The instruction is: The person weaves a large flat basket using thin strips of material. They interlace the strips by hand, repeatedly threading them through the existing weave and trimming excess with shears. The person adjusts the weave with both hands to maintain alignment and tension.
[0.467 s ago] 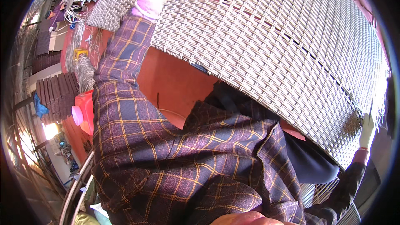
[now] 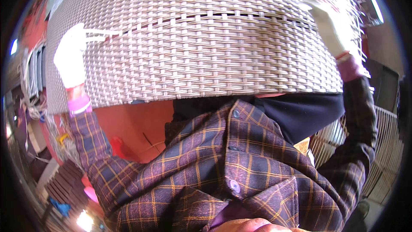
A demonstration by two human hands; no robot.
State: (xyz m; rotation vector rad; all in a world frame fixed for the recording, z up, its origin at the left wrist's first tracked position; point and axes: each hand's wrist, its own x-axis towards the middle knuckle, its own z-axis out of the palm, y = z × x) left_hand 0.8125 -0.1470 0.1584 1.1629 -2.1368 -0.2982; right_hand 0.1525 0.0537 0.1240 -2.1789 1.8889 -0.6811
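A large grey-beige woven wicker panel [image 2: 206, 60] spreads in front of me, its near edge by my lap. A narrow dark slit [image 2: 227, 14] runs across its weave. My left hand [image 2: 71, 58], in a white glove, is closed at the panel's left side. Pale flat wicker strips [image 2: 99, 35] come out of its fingers and run to the left end of the slit. My right hand [image 2: 332, 28], also gloved in white, lies on the panel's right side near the slit's other end. Its fingers look stretched out; glare washes out their tips.
Loose strands stick out along the panel's right edge. Below the panel is a red surface [image 2: 137, 122]. At left are a red container with a pink cap [image 2: 90, 193], a slatted brown stack [image 2: 71, 189] and a small yellow object [image 2: 63, 139]. A barred rack [image 2: 382, 141] stands at right.
My view has turned, so the panel now lies level across it. My right hand has come from the far right edge onto the weave near the slit. My left hand still holds the strips.
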